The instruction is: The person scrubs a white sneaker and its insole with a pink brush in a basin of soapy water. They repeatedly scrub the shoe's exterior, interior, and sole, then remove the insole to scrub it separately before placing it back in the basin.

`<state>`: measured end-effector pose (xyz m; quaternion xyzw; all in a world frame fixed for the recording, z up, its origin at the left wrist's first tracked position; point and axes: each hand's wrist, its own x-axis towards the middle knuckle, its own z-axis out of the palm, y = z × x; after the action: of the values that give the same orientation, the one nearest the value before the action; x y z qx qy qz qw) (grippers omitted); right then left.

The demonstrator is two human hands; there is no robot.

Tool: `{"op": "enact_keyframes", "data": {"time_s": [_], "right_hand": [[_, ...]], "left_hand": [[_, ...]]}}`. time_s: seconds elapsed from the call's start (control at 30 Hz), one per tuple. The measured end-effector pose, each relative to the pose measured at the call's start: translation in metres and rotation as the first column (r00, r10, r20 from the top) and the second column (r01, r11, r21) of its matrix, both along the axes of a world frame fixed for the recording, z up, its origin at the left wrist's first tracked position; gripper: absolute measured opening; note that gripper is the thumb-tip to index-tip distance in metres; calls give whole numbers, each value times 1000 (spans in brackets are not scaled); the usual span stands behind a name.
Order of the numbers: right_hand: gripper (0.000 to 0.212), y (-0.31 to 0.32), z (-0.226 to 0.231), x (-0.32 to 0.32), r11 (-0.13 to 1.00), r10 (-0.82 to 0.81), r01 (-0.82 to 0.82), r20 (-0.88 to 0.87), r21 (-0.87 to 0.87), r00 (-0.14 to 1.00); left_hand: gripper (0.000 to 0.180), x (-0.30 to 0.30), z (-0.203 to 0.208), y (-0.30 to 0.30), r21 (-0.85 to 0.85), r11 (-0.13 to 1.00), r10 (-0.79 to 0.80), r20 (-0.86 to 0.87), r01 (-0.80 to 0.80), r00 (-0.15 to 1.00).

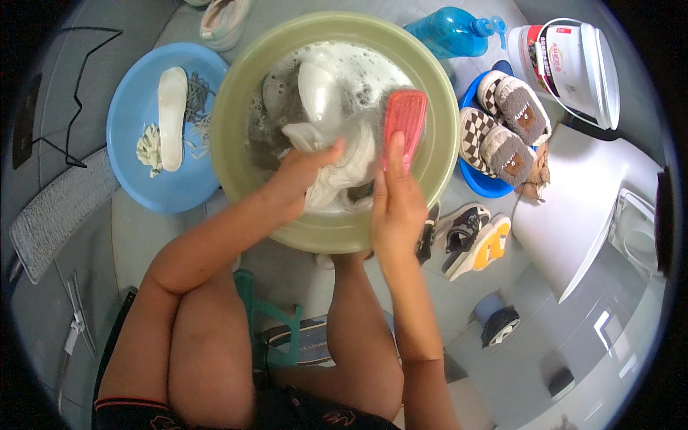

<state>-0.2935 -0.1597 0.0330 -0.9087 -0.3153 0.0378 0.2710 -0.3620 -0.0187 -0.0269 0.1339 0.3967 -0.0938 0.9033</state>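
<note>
A large olive-green basin holds foamy, greyish water. In it, my left hand is closed on a wet white shoe, gripping it by its left side. My right hand is wrapped round a red scrubbing brush, its thumb along the back and its bristles turned toward the shoe's right side. Just how far the bristles touch the shoe is hard to see. Another white shoe lies half sunk in the suds at the far side of the basin.
Left stands a blue basin with a white insole and laces. A blue pump bottle, white bucket and fuzzy checkered slippers are at the right. Sandals lie nearer, beside a white toilet. A green stool is below.
</note>
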Motion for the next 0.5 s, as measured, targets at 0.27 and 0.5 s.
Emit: {"op": "enact_keyframes", "data": {"time_s": [0.27, 0.5], "right_hand": [[64, -27, -15, -33, 969, 114, -101, 44, -224, 993], [57, -38, -7, -59, 961, 116, -141, -112, -240, 987]], "left_hand": [[41, -10, -23, -2, -77, 997, 25, 31, -23, 999], [42, -7, 1, -3, 83, 996, -46, 43, 42, 998]]}}
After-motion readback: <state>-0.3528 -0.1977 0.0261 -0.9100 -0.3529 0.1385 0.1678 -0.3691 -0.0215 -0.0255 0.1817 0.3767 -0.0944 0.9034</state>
